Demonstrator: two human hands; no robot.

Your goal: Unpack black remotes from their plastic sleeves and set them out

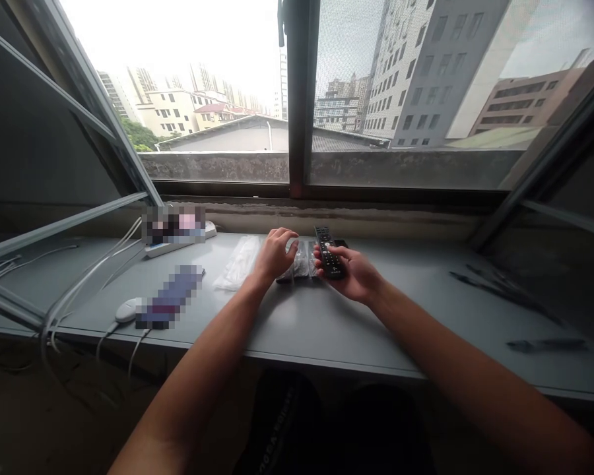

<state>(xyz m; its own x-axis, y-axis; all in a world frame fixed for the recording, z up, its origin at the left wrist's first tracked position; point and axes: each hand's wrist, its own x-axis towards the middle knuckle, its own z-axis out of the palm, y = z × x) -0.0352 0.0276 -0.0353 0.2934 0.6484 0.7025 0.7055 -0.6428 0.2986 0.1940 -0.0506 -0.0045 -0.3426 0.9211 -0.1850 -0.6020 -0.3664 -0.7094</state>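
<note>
A black remote control (pixel 329 256) stands tilted up in my right hand (pixel 356 274), its button side facing me and my thumb lying across the buttons. Just to its left, my left hand (pixel 276 254) is loosely curved, with a gap between thumb and fingers and nothing visible in it. Behind and between both hands lie dark items in clear plastic wrapping (pixel 301 260), partly hidden by my hands. A crumpled clear plastic bag (pixel 238 265) rests on the grey tabletop (pixel 297 323) left of my left hand. A small dark object (pixel 340 244) shows behind the remote.
On the left are a white power strip (pixel 178 242), a blurred-out phone-like object (pixel 171 297), a white round-headed device (pixel 127 310) and loose white cables (pixel 86 277). Dark cables (pixel 505 293) lie at the right. Metal frame bars (pixel 64 227) flank the table; a window stands behind.
</note>
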